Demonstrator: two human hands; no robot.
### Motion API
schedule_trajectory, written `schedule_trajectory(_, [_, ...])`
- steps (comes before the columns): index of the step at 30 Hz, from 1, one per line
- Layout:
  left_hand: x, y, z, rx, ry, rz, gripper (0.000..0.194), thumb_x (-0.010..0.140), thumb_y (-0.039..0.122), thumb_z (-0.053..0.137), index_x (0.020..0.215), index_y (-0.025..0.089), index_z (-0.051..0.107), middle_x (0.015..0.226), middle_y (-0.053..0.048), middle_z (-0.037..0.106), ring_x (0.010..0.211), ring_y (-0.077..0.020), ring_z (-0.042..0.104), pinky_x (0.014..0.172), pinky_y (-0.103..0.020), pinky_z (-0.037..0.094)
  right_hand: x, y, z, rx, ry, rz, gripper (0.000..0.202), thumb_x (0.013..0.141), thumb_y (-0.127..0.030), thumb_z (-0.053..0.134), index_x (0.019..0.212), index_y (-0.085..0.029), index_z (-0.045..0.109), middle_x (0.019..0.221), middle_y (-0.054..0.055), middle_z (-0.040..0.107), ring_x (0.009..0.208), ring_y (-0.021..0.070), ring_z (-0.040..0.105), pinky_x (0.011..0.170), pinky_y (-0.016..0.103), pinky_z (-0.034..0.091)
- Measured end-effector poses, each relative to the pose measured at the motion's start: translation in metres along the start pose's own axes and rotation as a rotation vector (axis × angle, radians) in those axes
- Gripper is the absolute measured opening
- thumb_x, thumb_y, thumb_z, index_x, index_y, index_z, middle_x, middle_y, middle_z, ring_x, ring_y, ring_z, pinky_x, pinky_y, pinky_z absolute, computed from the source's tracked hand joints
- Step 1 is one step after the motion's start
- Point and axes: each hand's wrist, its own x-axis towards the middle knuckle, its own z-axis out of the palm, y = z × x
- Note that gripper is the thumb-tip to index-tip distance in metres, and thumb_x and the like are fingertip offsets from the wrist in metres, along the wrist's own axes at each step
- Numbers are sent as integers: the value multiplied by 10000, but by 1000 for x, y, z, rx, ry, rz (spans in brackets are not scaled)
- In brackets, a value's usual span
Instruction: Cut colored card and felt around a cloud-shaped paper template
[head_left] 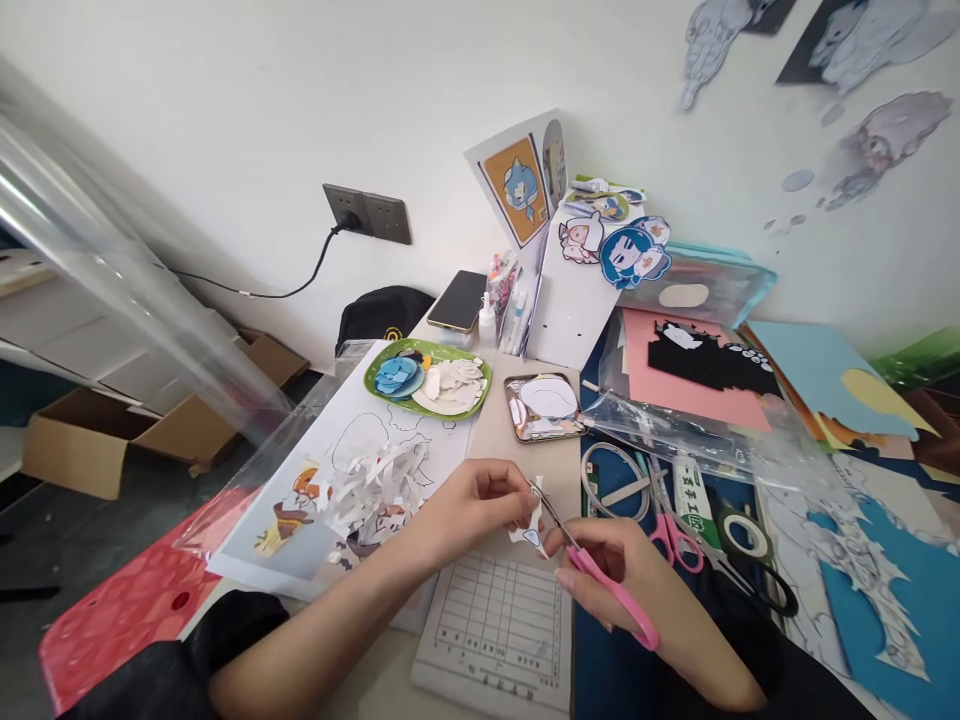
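Note:
My left hand [499,497] pinches a small white paper piece [531,538] with a bluish drawing on it. In my right hand [626,565] are pink-handled scissors [611,590], their blades slanting up and left against the edge of that piece. Both hands are over the near end of a beige board, just above a notepad with a printed grid [495,625]. A small tray of cut-out paper shapes [546,405] lies beyond my hands. To the left of it sits a green plate [390,403] with blue and white paper cut-outs.
Paper scraps [382,480] are heaped on a printed sheet at the left. On the right lie a second pair of pink scissors [679,540], a tape roll [745,535], a glue tube [691,490] and coloured paper [840,370]. A phone [459,300] rests at the back.

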Motion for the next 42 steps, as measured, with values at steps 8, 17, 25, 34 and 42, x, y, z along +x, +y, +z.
schedule_trajectory(8, [0, 2, 0, -33, -13, -30, 134, 755, 217, 646, 649, 139, 620, 622, -11, 646, 579, -104, 517, 604, -233, 409, -2, -3, 1, -20, -8, 31, 143, 769, -65, 537, 836, -132, 644, 517, -96, 322, 427, 62, 280, 419, 216, 222])
schedule_trajectory(17, [-2, 5, 1, -46, -9, -35, 139, 766, 200, 639, 646, 134, 619, 623, -14, 644, 583, -99, 511, 605, -227, 404, -5, -5, 0, -38, -17, 39, 195, 779, -56, 521, 863, -140, 676, 536, -89, 306, 466, 75, 252, 450, 234, 220])
schedule_trajectory(25, [-2, 4, 2, -46, -5, -51, 128, 768, 191, 639, 653, 137, 624, 626, -12, 646, 590, -98, 524, 607, -223, 415, -4, -1, 0, -92, -8, 79, 193, 767, -64, 526, 866, -147, 669, 528, -86, 308, 465, 75, 249, 433, 226, 203])
schedule_trajectory(34, [-2, 3, 3, -67, -1, -65, 150, 750, 227, 657, 634, 145, 612, 610, -12, 651, 569, -101, 518, 580, -222, 413, -5, -10, 2, -188, 29, 176, 140, 720, -121, 531, 791, -156, 646, 502, -88, 297, 452, 80, 251, 429, 231, 212])
schedule_trajectory(42, [-1, 3, 3, -81, 0, -65, 171, 740, 252, 669, 622, 145, 606, 610, -20, 651, 564, -106, 515, 576, -229, 408, -5, -13, 4, -185, 9, 188, 102, 693, -111, 526, 717, -183, 594, 503, -90, 281, 448, 80, 237, 421, 233, 186])
